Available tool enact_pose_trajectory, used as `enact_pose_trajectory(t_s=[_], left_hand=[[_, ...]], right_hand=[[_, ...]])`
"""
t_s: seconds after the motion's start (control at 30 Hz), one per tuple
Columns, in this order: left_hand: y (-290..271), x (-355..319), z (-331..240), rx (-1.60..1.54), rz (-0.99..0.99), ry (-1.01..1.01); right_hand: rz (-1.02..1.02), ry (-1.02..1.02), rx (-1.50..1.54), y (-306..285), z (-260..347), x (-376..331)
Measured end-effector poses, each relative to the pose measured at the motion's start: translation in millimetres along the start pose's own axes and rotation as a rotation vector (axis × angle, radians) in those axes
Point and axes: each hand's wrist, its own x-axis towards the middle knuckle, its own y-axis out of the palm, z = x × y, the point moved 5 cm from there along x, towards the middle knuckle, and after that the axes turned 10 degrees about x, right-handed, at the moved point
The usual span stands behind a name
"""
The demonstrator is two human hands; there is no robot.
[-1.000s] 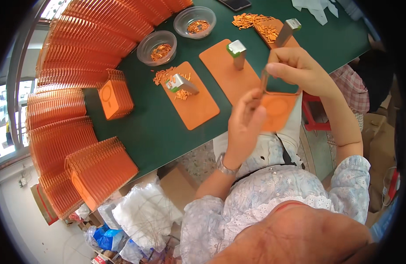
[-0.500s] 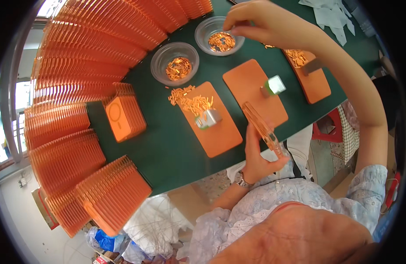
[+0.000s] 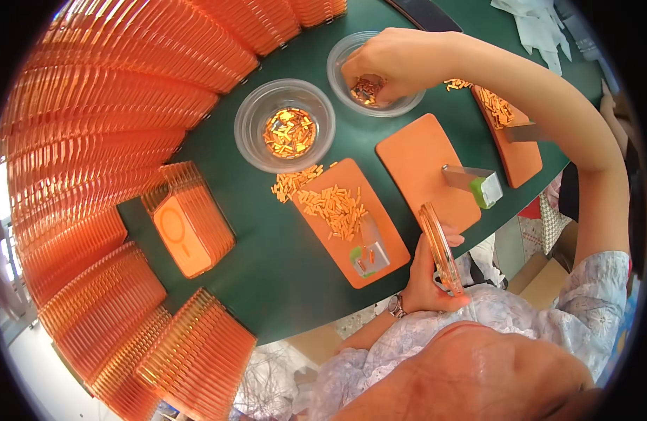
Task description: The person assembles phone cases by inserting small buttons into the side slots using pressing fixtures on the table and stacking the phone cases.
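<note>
My left hand (image 3: 430, 281) is wrapped round a clear orange phone case (image 3: 442, 247), tilted up and seen edge-on near the table's front edge. My right hand (image 3: 387, 67) reaches into the farther clear plastic bowl (image 3: 337, 64), fingers bunched over small shiny orange strips (image 3: 366, 88). The fingertips are partly hidden, so what they pinch does not show. Closer to the left stands a second clear bowl (image 3: 248, 144), also with shiny strips (image 3: 290, 133). Below my right forearm lies an orange board (image 3: 416, 158) bearing a bent metal piece with a green end (image 3: 483, 186).
Another orange board (image 3: 355, 266) carries a heap of orange strips (image 3: 335, 208) and a metal-and-green piece (image 3: 370, 258). A third board (image 3: 523, 165) with strips lies right. Rows of orange phone cases (image 3: 134, 91) curve along the left; a short stack (image 3: 187, 231) stands inside them. A dark phone (image 3: 425, 14) lies behind.
My right hand has lowered from above the rim into the farther bowl. My left hand still holds the phone case, now turned more upright. The whole view has shifted a little.
</note>
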Motion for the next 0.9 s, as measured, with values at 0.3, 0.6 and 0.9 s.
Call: enact_pose_trajectory(t_s=[0.3,0.6,0.9], left_hand=[[-2,4,-12,-0.284,-0.012,-0.078],[9,-5,-3,-0.187,-0.109,-0.103],[10,-5,-3,-0.162,-0.182,-0.055]], right_hand=[[-0.089,-0.079,0.162,20,-19,12],[-0.071,-0.108,0.153,20,-11,18],[-0.257,-0.132,0.332,-16,0,-23]])
